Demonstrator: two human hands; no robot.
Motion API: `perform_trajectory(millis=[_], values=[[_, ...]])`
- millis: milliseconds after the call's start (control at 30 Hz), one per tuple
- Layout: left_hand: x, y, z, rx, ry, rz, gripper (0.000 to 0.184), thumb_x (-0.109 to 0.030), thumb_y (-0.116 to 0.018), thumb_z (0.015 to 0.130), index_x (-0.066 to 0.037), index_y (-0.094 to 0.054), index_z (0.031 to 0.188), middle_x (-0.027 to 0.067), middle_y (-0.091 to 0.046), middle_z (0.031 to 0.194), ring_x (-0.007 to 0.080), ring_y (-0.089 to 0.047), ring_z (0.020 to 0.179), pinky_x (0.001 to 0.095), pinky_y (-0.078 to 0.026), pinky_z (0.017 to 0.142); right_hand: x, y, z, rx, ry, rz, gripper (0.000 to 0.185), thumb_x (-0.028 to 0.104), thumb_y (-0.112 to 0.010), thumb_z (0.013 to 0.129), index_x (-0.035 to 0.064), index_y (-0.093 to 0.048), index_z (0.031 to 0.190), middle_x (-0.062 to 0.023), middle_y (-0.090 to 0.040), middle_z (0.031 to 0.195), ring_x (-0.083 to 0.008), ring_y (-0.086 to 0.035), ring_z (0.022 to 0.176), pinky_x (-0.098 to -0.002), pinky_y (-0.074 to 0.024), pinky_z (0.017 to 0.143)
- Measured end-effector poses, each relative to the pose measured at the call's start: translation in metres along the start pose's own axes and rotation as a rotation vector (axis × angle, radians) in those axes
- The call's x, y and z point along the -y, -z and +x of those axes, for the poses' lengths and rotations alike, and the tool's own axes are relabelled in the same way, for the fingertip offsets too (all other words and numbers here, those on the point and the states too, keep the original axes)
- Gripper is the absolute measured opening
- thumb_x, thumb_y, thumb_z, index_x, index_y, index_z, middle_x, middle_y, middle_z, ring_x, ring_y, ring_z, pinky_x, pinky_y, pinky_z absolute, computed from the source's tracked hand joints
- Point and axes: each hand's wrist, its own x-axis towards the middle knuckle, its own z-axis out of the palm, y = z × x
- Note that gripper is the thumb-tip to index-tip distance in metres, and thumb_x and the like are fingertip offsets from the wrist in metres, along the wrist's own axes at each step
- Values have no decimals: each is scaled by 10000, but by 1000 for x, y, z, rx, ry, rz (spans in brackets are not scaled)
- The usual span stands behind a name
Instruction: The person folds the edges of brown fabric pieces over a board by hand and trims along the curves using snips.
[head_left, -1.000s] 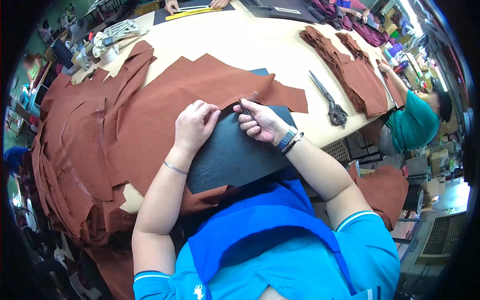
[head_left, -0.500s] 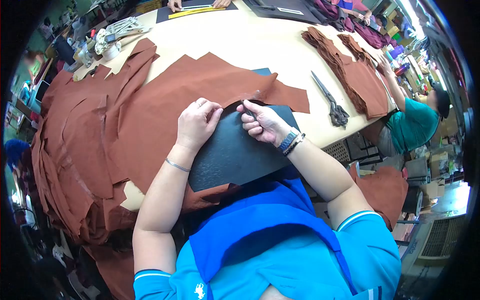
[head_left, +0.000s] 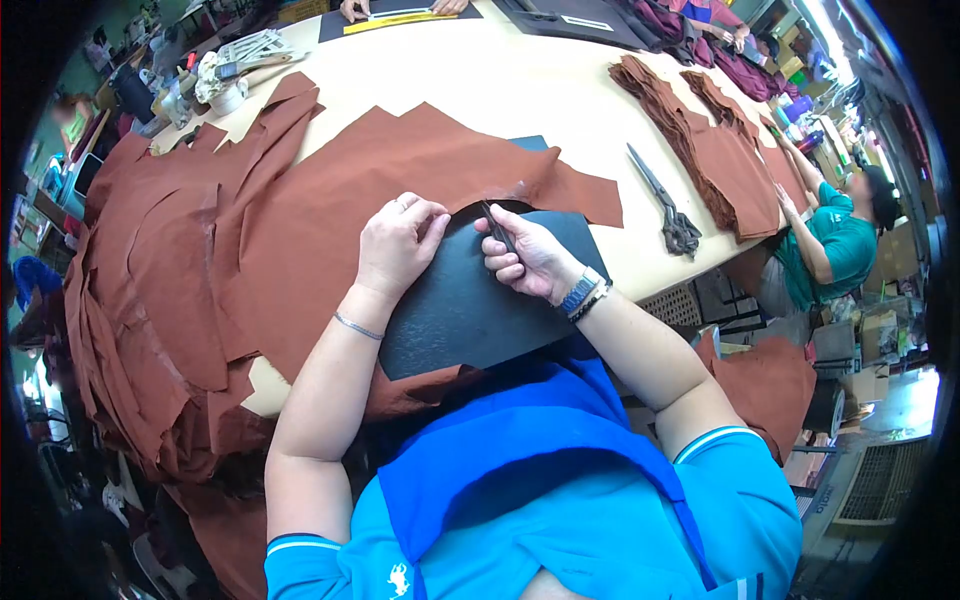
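Observation:
A large reddish-brown piece of leather spreads over the table, its near edge curving up slightly above a dark board. My left hand is closed, thumb and fingertips pinched at that edge. My right hand wraps round small dark snips, whose tips point away from me, just by the leather edge. Under the leather's far side, a bit of the board's blue-grey corner shows. Large shears lie on the table to the right of my right hand.
More brown leather is heaped at the left. A stack of cut leather pieces lies at the right, beside a co-worker in a green shirt. Brushes and pots stand at the far left. Another person's hands work across the table.
My right hand has turned a little, showing more of the snips, and their tips have drawn slightly away from the leather edge. My left hand barely moved. The green-shirted co-worker's arms have shifted.

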Motion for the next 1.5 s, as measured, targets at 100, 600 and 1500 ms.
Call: perform_trajectory(millis=[100, 600, 1500], values=[[0, -1, -1, 10, -8, 11, 67, -143, -715, 868, -76, -711, 874, 34, -642, 804, 154, -643, 664, 294, -535, 621, 3, -5, 9, -15, 6, 21, 311, 412, -444, 1050, 105, -496, 1059, 29, -430, 698, -39, -340, 514, -154, -270, 388], [31, 104, 7, 702, -166, 235, 760, -529, -734, 766, -125, -544, 1381, 167, -452, 1469, 361, -423, 1357, 523, -325, 1120, 144, 141, -45, -841, 519, -1246, 451, 438, -590, 967, 79, -603, 1240, -18, -619, 802, -132, -578, 666, -305, -498, 601], [-74, 116, -60, 836, 313, 836, 1016, -768, -615, 740, -45, -444, 1433, 255, -445, 1454, 345, -408, 1381, 634, -261, 1102, 102, 45, -56, -305, 1037, -1899, 151, 131, -597, 834, 24, -619, 938, -122, -628, 757, -229, -616, 701, -346, -511, 690]])
